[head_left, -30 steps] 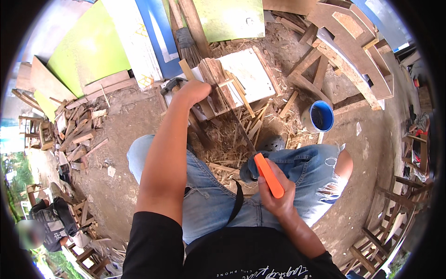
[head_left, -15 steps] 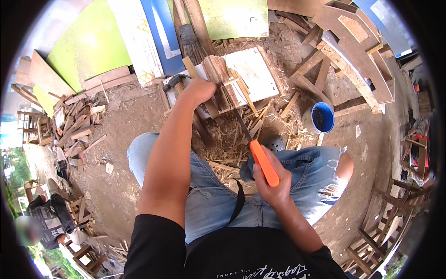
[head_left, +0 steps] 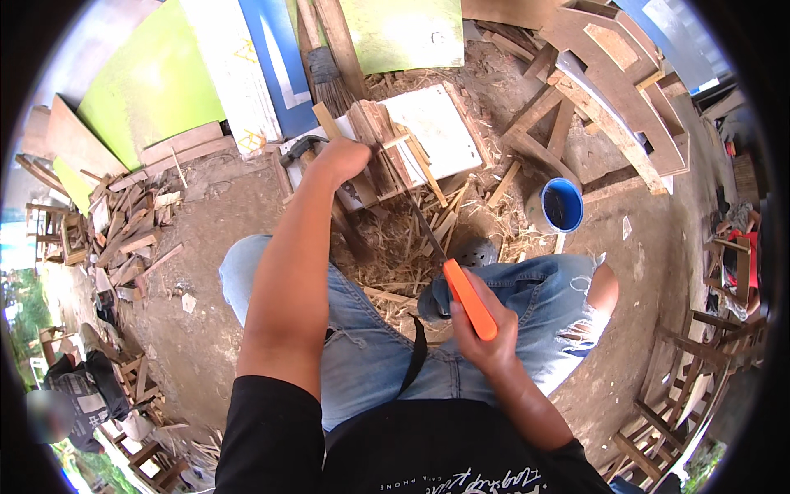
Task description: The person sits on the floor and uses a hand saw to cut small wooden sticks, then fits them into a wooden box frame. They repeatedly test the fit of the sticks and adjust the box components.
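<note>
My right hand (head_left: 490, 337) is closed round the orange handle of a handsaw (head_left: 471, 298). Its narrow dark blade slants away from me to the near edge of a rough brown wood block (head_left: 372, 132). The blade's far end is hard to make out against the wood. My left hand (head_left: 344, 158) presses on the left side of that block; its fingers are partly hidden, and I cannot tell how they are bent. Under the block lies a low white board (head_left: 436, 123). Beside my left wrist, a black-headed hammer (head_left: 301, 149) rests on the board's left part.
Thin wood strips (head_left: 425, 169) lie right of the block. Shavings and offcuts litter the ground by my shoe (head_left: 476, 252). A blue-rimmed bucket (head_left: 563, 206) stands to the right, near a wooden frame (head_left: 605, 111). Scrap wood (head_left: 123, 226) is heaped left; a broom (head_left: 327, 78) leans behind.
The saw has been drawn back slightly toward me, away from the block. My left hand stays on the wood. The whole view has shifted a little.
</note>
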Tool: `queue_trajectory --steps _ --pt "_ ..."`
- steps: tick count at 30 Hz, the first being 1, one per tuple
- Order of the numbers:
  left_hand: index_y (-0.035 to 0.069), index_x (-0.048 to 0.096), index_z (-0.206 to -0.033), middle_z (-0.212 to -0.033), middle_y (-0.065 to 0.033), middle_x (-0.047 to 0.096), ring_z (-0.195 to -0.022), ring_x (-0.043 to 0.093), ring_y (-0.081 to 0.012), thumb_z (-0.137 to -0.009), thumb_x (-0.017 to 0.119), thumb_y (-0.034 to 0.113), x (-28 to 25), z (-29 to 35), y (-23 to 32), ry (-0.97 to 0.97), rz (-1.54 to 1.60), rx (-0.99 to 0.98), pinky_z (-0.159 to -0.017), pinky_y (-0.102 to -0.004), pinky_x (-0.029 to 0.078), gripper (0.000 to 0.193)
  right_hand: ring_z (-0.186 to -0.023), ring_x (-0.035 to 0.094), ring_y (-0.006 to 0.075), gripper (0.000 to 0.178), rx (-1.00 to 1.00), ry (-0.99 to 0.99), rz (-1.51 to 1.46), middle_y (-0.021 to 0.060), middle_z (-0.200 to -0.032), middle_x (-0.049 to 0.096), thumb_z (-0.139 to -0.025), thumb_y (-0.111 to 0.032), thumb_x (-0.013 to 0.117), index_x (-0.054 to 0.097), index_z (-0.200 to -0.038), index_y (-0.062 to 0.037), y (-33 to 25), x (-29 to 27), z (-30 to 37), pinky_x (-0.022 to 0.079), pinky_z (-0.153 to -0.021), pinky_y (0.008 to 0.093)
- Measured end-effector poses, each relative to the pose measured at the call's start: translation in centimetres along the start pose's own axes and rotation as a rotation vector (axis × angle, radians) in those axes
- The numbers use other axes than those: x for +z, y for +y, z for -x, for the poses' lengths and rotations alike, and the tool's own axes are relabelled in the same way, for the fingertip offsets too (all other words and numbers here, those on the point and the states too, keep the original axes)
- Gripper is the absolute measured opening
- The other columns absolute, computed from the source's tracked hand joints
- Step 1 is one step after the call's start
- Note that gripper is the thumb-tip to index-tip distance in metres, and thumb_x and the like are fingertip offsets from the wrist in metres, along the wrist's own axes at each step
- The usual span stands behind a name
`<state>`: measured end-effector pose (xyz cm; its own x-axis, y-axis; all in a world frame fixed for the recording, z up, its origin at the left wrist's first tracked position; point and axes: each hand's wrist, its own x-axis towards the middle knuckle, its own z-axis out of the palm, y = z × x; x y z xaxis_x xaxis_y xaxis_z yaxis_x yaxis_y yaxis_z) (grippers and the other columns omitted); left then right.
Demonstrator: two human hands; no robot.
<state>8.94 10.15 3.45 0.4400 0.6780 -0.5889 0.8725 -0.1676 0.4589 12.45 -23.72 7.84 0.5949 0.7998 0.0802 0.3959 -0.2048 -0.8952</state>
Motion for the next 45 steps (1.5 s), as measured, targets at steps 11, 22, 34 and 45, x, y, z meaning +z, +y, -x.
queue_trajectory --steps 11,22,34,45 --pt "-0.006 0.066 -0.114 -0.122 -0.0264 0.063 -0.115 0.059 -0.0394 -0.093 0.048 0.028 -0.1 0.3 0.0 -0.060 -0.043 0.054 -0.096 -0.0418 0.046 0.044 -0.106 0.069 0.0260 0.041 -0.048 0.045 -0.092 0.0203 -0.118 0.068 -0.091 -0.009 0.067 0.059 -0.128 0.0042 0.9 2.0 -4.6 0.053 -0.091 0.0325" --pt "0.001 0.070 -0.116 -0.123 -0.0210 0.065 -0.115 0.060 -0.0336 -0.098 0.048 0.045 0.3 -0.2 -1.2 -0.094 -0.039 0.075 -0.098 -0.0393 0.043 0.052 -0.102 0.067 0.0199 0.040 0.131 0.085 -0.326 0.0201 -0.117 0.068 -0.094 -0.013 0.066 0.058 -0.127 0.0080 1.3 2.2 -4.6 0.052 -0.088 0.0301" --pt "-0.001 0.069 -0.111 -0.122 -0.0243 0.064 -0.113 0.059 -0.0395 -0.097 0.043 0.037 0.5 -0.8 -1.3 -0.091 -0.070 0.097 -0.096 -0.0435 0.044 0.048 -0.101 0.070 0.0225 0.042 -0.008 0.086 -0.152 0.0218 -0.113 0.069 -0.092 -0.016 0.069 0.059 -0.125 0.0083 1.5 2.7 -4.9 0.054 -0.087 0.0318" --pt "-0.004 0.066 -0.113 -0.126 -0.0233 0.062 -0.115 0.058 -0.0398 -0.089 0.046 0.019 -0.1 -0.5 -0.7 -0.144 -0.185 0.154 -0.093 -0.0441 0.046 0.040 -0.102 0.069 0.0221 0.042 -0.057 0.040 -0.125 0.0211 -0.115 0.069 -0.092 -0.012 0.070 0.058 -0.127 0.0071 1.0 2.4 -5.2 0.054 -0.087 0.0307"
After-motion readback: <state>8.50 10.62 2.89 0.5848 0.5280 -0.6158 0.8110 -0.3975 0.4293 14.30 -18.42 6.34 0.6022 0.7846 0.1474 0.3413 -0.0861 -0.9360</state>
